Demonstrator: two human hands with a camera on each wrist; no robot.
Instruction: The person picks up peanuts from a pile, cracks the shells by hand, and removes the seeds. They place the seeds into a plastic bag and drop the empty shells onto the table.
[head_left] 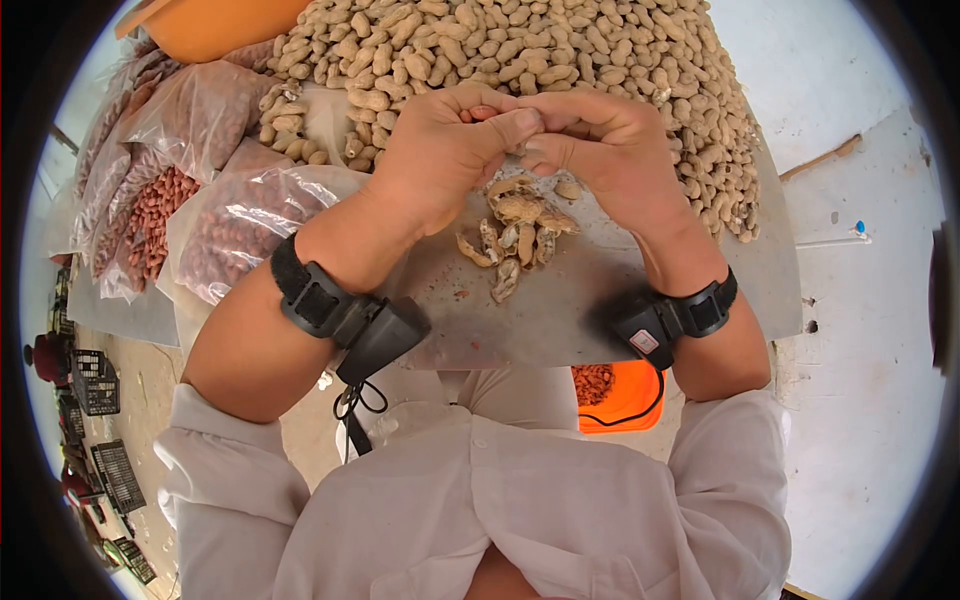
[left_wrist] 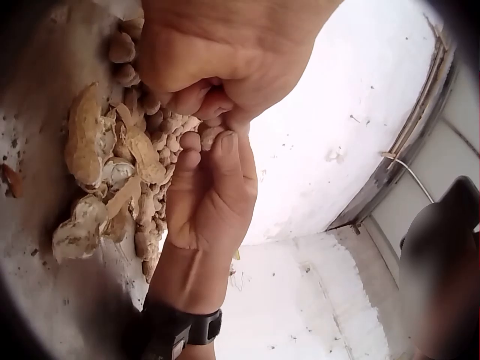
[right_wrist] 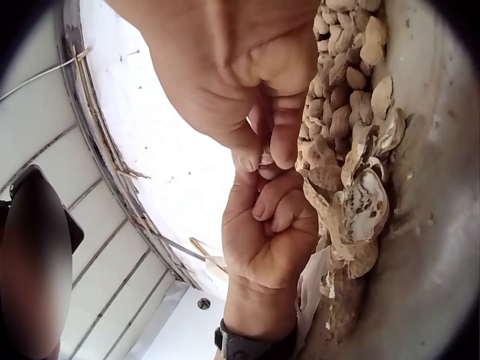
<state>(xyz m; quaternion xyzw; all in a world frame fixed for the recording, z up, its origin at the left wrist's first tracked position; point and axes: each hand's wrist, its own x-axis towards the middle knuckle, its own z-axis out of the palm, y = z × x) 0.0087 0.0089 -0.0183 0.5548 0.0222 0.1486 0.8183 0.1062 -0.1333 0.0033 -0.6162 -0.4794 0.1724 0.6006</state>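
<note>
My left hand [head_left: 435, 150] and right hand [head_left: 620, 160] meet fingertip to fingertip above the near part of the table. Between their thumbs and fingers they pinch a peanut [left_wrist: 213, 136], mostly covered by the fingertips. Reddish peanut kernels [head_left: 483, 112] show in the curled fingers of my left hand. Below the hands, broken peanut shells [head_left: 520, 215] lie in a small heap on the grey tabletop [head_left: 440, 320]. Behind them spreads a large pile of unshelled peanuts [head_left: 560, 50].
Clear plastic bags [head_left: 250, 225] of red kernels stand at the left, beside an orange basin [head_left: 220, 25]. An orange container [head_left: 635, 395] with reddish contents sits below the table's front edge. Black crates [head_left: 118, 475] stand on the floor at far left. A white wall [head_left: 860, 330] rises at right.
</note>
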